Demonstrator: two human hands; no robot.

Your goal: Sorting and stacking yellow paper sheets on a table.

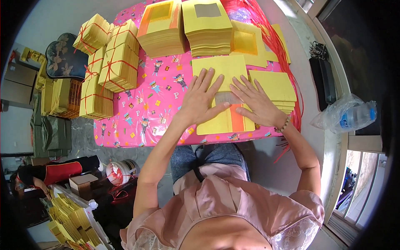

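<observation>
My left hand (199, 99) lies flat with fingers spread on a yellow paper sheet (210, 126). Beside it my right hand (259, 105) is also open, its fingers stretched over the same paper. Between the two thumbs show a grey-silver patch and an orange band on that sheet. Under my fingertips a plain yellow paper (218, 64) reaches toward the far side; whether it is a folded part or a separate sheet I cannot tell. A stack of folded yellow paper (273, 85) sits just right of my right hand.
Two tall stacks of yellow paper (208, 35) stand at the back. On the left are bundles (121, 68) tied with red string. Long red strings (287, 68) hang along the right of the pink patterned tablecloth (154, 112). A bagged bottle (354, 116) lies far right. Another person (62, 171) is at lower left.
</observation>
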